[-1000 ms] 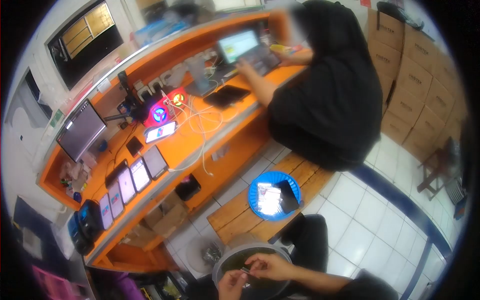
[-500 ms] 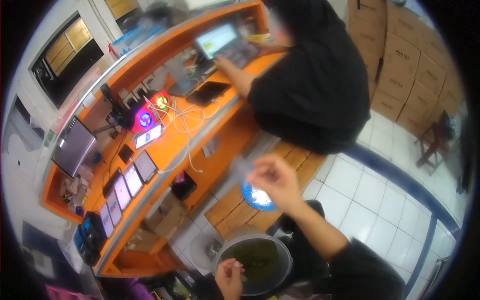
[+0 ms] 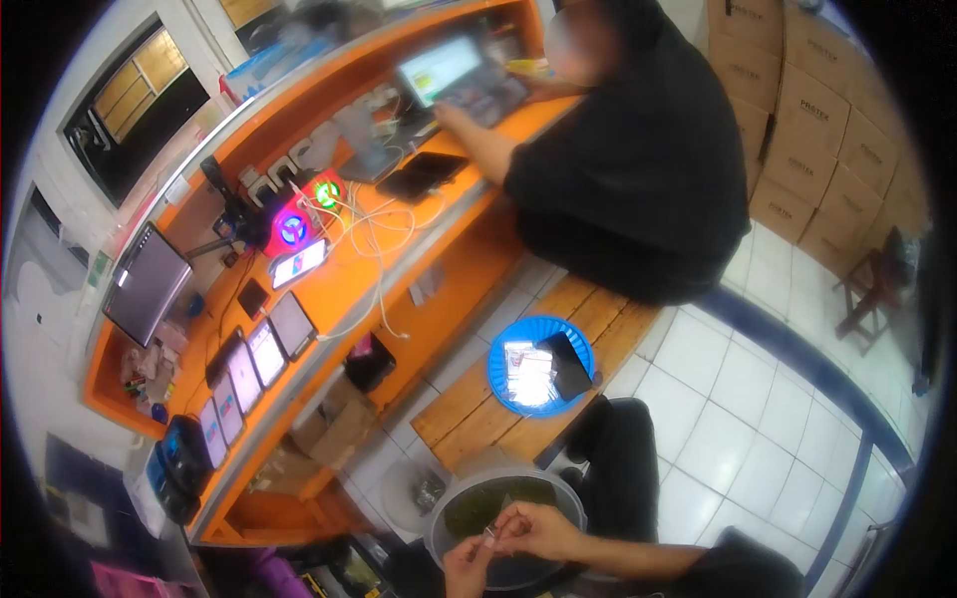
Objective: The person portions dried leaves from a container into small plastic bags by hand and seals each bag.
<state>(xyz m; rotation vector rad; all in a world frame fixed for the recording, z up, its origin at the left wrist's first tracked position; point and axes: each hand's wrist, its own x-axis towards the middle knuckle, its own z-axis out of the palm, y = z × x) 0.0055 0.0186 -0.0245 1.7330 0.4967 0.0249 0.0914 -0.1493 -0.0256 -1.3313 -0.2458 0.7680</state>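
Note:
Over a grey tub [image 3: 575, 498] with dark greenish contents, my left hand [image 3: 466, 568] and my right hand [image 3: 533, 528] meet at their fingertips. Both are pinched on one small pale item [image 3: 490, 536], too small to make out. Beyond the tub, a round blue basket [image 3: 495, 382] rests on the wooden bench [image 3: 449, 427]. In it lie shiny silvery packets [image 3: 530, 377] and a flat black item [image 3: 568, 367].
A person in black [image 3: 628, 199] sits on the bench at a laptop [image 3: 439, 72]. The orange counter [image 3: 344, 269] holds phones [image 3: 242, 377], cables and a monitor [image 3: 148, 284]. Cartons [image 3: 797, 130] are stacked at the right. A translucent container [image 3: 407, 498] stands left of the tub.
My right hand was raised near the blue basket half a second ago; it is back over the tub, fingers against my left hand's. The view has shifted slightly.

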